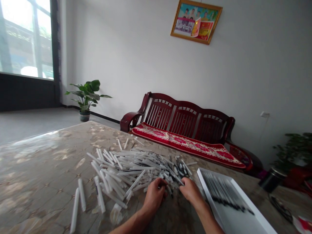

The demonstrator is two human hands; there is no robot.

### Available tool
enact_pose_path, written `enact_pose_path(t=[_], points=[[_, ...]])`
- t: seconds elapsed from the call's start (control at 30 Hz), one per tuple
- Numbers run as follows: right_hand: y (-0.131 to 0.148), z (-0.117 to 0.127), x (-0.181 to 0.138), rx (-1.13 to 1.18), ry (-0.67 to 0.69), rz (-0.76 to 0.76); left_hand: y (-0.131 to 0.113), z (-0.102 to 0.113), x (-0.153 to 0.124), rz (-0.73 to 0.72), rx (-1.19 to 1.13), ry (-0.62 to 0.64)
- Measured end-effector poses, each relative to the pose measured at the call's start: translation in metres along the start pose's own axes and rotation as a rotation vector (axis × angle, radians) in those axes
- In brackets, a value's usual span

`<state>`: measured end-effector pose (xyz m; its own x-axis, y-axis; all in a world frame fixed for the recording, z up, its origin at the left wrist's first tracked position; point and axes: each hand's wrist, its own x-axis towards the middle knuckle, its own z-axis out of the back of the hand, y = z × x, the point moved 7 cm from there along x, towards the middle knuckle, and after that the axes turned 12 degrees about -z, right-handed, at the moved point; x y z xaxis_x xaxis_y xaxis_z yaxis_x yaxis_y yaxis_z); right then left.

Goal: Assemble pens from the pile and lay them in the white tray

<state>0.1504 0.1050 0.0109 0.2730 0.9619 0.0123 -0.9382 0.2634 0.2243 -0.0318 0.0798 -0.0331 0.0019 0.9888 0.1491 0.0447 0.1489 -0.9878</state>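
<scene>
A large heap of white and clear pen parts [136, 165], slim tubes with some dark ends, is spread over the table. At its near right edge, my left hand [155, 194] is closed with curled fingers; what they hold, if anything, is hidden. My right hand [190, 190] pinches the near end of a clear pen [177, 178], whose other end points into the heap. Right of this hand lies a white tray [201, 182]. Inside it, several clear pens with black ends [224, 191] lie side by side in a slanting row.
A patterned cover lies on the table [44, 182]. Loose white tubes [75, 208] lie left of the heap. Beyond the tray stand a dark cylindrical container [271, 180] and a dark cord-like thing [281, 208]. A wooden bench [185, 118] stands behind the table.
</scene>
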Motion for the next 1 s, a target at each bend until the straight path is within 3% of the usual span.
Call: enact_pose_path(t=[0.2, 0.33, 0.47, 0.63, 0.73, 0.87, 1.0], points=[[-0.01, 0.0, -0.015, 0.039, -0.02, 0.067, 0.001, 0.0, -0.001, 0.002, -0.003, 0.009], [-0.015, 0.0, -0.026, 0.201, -0.025, 0.089, 0.004, 0.0, 0.0, -0.003, -0.038, 0.002], [-0.004, -0.002, -0.039, 0.476, 0.083, 0.176, 0.002, -0.004, -0.001, 0.025, -0.129, 0.027], [0.023, -0.007, -0.061, 0.776, 0.287, 0.304, -0.02, -0.011, -0.007, -0.029, -0.313, 0.118], [0.033, -0.006, -0.07, 0.886, 0.342, 0.344, -0.028, -0.008, -0.009, -0.032, -0.352, 0.074], [0.022, -0.007, -0.07, 0.971, 0.287, 0.208, -0.038, 0.006, -0.006, -0.145, -0.297, -0.047], [-0.001, -0.008, -0.065, 1.075, 0.197, 0.029, -0.042, 0.02, -0.002, -0.289, -0.004, -0.109]])
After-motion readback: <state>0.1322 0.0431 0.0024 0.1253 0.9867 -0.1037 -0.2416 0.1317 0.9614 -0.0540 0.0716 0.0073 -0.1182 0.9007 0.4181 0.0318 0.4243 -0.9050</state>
